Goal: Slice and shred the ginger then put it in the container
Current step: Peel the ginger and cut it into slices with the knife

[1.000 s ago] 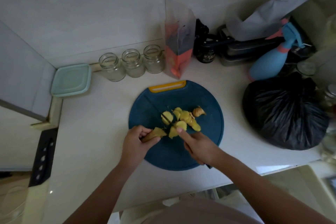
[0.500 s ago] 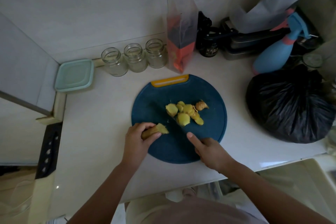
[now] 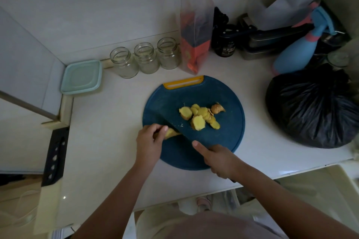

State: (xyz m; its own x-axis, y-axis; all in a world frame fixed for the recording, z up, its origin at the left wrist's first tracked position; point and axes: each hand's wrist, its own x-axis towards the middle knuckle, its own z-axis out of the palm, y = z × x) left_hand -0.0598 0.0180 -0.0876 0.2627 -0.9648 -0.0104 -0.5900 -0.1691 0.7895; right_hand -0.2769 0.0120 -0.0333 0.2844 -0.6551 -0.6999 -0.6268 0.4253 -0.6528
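The ginger piece (image 3: 172,133) lies at eight o'clock on the blue cutting board (image 3: 223,141), pinched by the left hand (image 3: 148,141). The knife (image 3: 186,136) meets it, and the right hand (image 3: 217,158) curls round the handle with the forefinger straight. Ginger slices (image 3: 198,117) are heaped at the board's centre. A lidded container (image 3: 81,76) sits at ten o'clock.

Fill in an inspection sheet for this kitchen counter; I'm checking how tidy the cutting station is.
Surface: white countertop, carrying a round dark blue cutting board with a yellow handle.
Job's things: heap of yellow ginger slices on the board; uncut ginger piece near its left edge; dark-bladed knife against that piece; pale green lidded square box at the back left.
Clutter: three open clear glass jars, clear plastic pouch with orange base, blue spray bottle, black plastic bag.
Hands: left hand grips the ginger piece; right hand holds the knife, forefinger extended.
Cables: nothing seen.
Surroundings: white tiled wall behind.
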